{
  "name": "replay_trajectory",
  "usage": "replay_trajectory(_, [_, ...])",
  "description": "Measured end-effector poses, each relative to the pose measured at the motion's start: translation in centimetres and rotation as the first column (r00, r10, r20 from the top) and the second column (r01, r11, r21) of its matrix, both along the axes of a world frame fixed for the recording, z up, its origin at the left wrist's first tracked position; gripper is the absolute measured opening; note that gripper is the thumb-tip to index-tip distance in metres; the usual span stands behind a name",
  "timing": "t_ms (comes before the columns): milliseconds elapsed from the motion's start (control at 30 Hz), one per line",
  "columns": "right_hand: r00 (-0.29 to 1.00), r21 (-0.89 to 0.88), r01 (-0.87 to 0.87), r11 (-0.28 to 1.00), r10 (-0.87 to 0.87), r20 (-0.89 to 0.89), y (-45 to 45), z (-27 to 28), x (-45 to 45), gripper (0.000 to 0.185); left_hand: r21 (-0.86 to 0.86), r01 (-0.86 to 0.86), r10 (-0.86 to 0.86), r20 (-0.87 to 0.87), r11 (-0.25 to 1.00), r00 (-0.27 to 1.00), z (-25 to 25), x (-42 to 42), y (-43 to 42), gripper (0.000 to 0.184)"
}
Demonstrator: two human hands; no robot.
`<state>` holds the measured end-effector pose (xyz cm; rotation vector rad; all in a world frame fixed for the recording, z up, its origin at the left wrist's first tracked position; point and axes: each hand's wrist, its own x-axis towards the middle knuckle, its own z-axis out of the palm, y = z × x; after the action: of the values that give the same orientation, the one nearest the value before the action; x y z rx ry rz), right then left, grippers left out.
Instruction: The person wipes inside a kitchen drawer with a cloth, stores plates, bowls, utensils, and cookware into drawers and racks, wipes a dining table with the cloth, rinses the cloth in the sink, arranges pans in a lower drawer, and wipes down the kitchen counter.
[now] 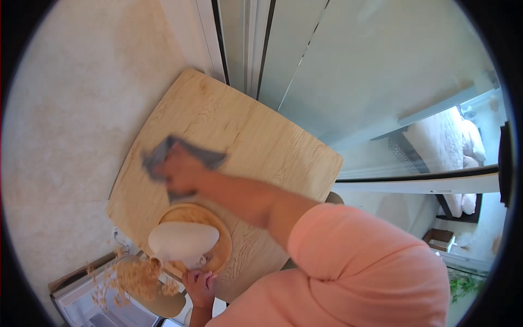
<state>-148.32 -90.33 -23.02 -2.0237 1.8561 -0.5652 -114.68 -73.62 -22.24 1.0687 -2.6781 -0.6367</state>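
The right hand [182, 170] is grasping a blurred, dark grey fabric cloth [210, 158], its fingers bending into the folds. The cloth is lying spread and creased around the hand on the light wood-grain surface [261, 144], towards its left edge. The bare forearm is crossing the surface from a salmon-pink sleeve [354, 240] at the lower right.

Nearer the bottom edge, a round, light-brown wooden tray [222, 234] is resting just beside the cloth. A smooth, rounded white vase [182, 240] is occupying much of the tray, its mouth pointing down and left in view; whether it is standing upright cannot be told. Feathery, straw-coloured dried stems [136, 278] are spreading from the mouth, beyond the surface's edge.

The left hand [200, 287] is curling its fingers beside the tray's lower rim; whether it is gripping anything cannot be told.

Farther out, a tan chair [171, 305] is sitting below the lower left edge. A large glass panel [376, 71] is rising beyond the upper right edge, and a bed with white bedding [441, 136] is showing at the far right.
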Motion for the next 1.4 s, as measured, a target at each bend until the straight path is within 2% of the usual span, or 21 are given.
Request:
replay_trajectory(33, [0.986,-0.072,-0.151,0.986,0.145,-0.083,0.4,-1.3,2.5,0.055,0.009,-0.002,0.002,-0.007,1.000,1.000,-0.1,0.0,0.6,0.020])
replay_trajectory(133, [0.978,-0.107,-0.205,0.973,0.200,-0.057,1.8,-2.6,2.3,0.052,-0.016,0.010,-0.010,-0.002,1.000,1.000,0.3,0.5,0.7,0.019])
replay_trajectory(167, [0.969,0.007,-0.224,0.974,0.224,-0.103,2.4,-2.4,0.1,0.048,0.030,-0.009,0.009,-0.019,1.000,1.000,0.3,0.6,0.7,0.019])
replay_trajectory(233, [0.974,0.115,-0.117,0.986,0.137,-0.182,3.4,1.0,-6.0,0.045,0.077,-0.046,0.049,-0.039,0.996,0.998,-0.1,0.9,0.7,0.019])
replay_trajectory(267, [0.992,-0.028,0.052,0.998,-0.055,-0.111,3.7,0.4,-9.2,0.042,0.073,-0.032,0.037,-0.063,0.997,0.997,-0.5,1.2,0.6,0.021])
replay_trajectory(333, [0.959,0.013,0.216,0.976,-0.209,-0.193,2.6,0.6,-15.4,0.043,0.066,-0.033,0.038,-0.089,0.997,0.995,-1.0,1.4,0.5,0.023])
replay_trajectory(367, [0.929,-0.229,0.256,0.939,-0.304,-0.211,1.5,-3.3,-18.3,0.042,0.056,-0.023,0.028,-0.089,0.998,0.996,-1.0,1.4,0.5,0.024])
replay_trajectory(400, [0.932,-0.227,0.248,0.942,-0.296,-0.210,0.4,-4.5,-18.9,0.042,0.046,-0.011,0.016,-0.090,0.999,0.996,-1.1,1.6,0.5,0.024])
replay_trajectory(467, [0.802,-0.371,0.409,0.834,-0.522,-0.289,-1.2,-5.2,-19.1,0.042,0.060,-0.019,0.026,-0.117,0.998,0.993,-0.9,1.7,0.5,0.025])
replay_trajectory(533, [0.775,-0.226,0.407,0.885,-0.466,-0.427,-3.3,-3.5,-15.3,0.043,0.078,-0.026,0.037,-0.149,0.997,0.988,-1.2,1.5,0.8,0.025])
replay_trajectory(600, [0.951,-0.039,0.307,0.951,-0.308,-0.038,-5.0,-1.0,-8.9,0.044,0.061,-0.030,0.038,-0.129,0.998,0.991,-1.4,1.8,0.8,0.025])
replay_trajectory(733, [0.967,0.107,-0.253,0.962,0.247,0.063,-9.2,0.7,4.5,0.044,0.048,-0.023,0.028,-0.109,0.999,0.994,-0.9,1.3,0.5,0.026])
replay_trajectory(800, [0.969,-0.467,-0.224,0.856,0.247,-0.012,-11.0,-5.7,10.1,0.043,0.079,-0.045,0.053,-0.105,0.996,0.993,-0.4,0.9,0.5,0.024])
replay_trajectory(900, [0.967,-0.588,-0.228,0.776,0.253,-0.040,-11.8,-6.2,8.4,0.039,0.097,-0.055,0.060,-0.046,0.994,0.997,-0.1,1.0,0.3,0.020])
replay_trajectory(967, [0.966,-0.110,-0.258,0.960,0.257,-0.025,-11.9,-0.9,0.8,0.035,0.096,-0.031,0.035,-0.050,0.995,0.998,-0.1,0.8,-0.1,0.019])
replay_trajectory(1067, [0.996,-0.267,0.053,0.962,-0.069,-0.053,-12.9,-1.6,-12.0,0.041,0.035,-0.004,0.010,-0.153,0.999,0.988,-0.5,0.6,-0.6,0.019])
replay_trajectory(1133, [0.940,-0.319,0.257,0.912,-0.312,-0.135,-13.8,-3.6,-19.7,0.043,0.114,0.094,-0.072,-0.181,0.989,0.981,-2.1,2.4,0.2,0.049])
replay_trajectory(1200, [0.892,-0.386,0.366,0.846,-0.438,-0.113,-13.9,-5.0,-21.1,0.042,0.100,0.093,-0.073,-0.188,0.991,0.979,-1.9,2.5,-0.4,0.045])
replay_trajectory(1267, [0.800,-0.383,0.427,0.819,-0.540,-0.261,-13.9,-5.2,-18.5,0.045,0.078,0.068,-0.053,-0.182,0.995,0.982,-1.8,1.9,-0.6,0.041])
replay_trajectory(1333, [0.970,0.024,0.219,0.975,-0.215,-0.118,-11.5,-1.2,-12.2,0.047,0.065,0.055,-0.043,-0.175,0.996,0.984,-1.7,1.7,-0.9,0.037])
replay_trajectory(1400, [0.998,0.015,0.040,0.999,-0.041,0.056,-8.5,0.1,-4.9,0.044,0.063,0.052,-0.041,-0.167,0.997,0.985,-1.7,1.2,-0.9,0.034])
